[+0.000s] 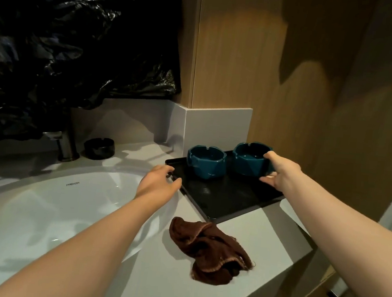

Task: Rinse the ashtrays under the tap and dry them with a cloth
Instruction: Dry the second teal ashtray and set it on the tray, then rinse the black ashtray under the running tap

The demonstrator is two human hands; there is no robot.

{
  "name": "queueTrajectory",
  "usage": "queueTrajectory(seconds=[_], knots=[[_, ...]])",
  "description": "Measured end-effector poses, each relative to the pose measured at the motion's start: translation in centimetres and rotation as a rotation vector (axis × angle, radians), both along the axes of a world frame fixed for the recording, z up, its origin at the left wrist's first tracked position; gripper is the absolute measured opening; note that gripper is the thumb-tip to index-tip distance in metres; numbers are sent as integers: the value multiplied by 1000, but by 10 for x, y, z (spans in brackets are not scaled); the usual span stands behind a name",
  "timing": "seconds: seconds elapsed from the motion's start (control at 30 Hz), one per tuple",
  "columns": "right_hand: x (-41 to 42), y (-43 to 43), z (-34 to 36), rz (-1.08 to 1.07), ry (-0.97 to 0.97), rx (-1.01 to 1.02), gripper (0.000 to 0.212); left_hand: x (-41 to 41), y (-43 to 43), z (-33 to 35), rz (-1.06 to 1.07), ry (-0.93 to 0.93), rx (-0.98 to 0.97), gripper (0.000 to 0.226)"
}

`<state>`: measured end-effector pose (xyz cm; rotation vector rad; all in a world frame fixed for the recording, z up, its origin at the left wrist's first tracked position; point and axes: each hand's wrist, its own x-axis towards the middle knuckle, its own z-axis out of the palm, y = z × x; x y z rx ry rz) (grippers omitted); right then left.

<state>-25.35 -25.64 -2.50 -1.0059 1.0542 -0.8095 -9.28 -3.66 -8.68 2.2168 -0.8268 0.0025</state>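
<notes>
Teal ashtray (246,162) gripped by right hand (281,173) | left hand (157,183) relaxed at tray (221,198) rim | tap (67,145) half hidden

A pale grey desk (241,237) has a white oval sink (43,206) sunk into its left part. Behind the sink stands a metal tap (66,146), with a black ashtray (99,148) just beside it on the right. A black tray (221,198) lies at the far right, reaching the desk's edge. A crumpled brown cloth (212,251) lies just in front of the tray's near corner.

Black tray (221,198) on counter (265,237); dark plastic (69,42), perhaps bags, behind.
</notes>
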Motion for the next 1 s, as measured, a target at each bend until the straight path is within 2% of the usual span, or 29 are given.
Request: queueTrajectory(seconds=[0.1, 0.37, 0.6, 0.73, 0.9, 1.0], knots=[[12, -3, -8, -9, -1, 28, 69, 1, 0, -5, 0, -22, -14, 43], [31, -14, 2, 15, 156, -22, 60, -2, 1, -6, -33, -71, -40, 41], [37, -23, -3, 133, 451, -297, 56, -2, 4, -5, -79, -70, -26, 42], [39, -26, -8, 166, 505, -353, 54, -2, 3, -5, -82, -56, -38, 42], [41, -24, -12, 286, 558, -575, 80, 0, 3, -7, -83, -56, -38, 42], [42, -23, -20, 283, 625, -675, 70, 0, 3, -7, -86, -50, -36, 42]])
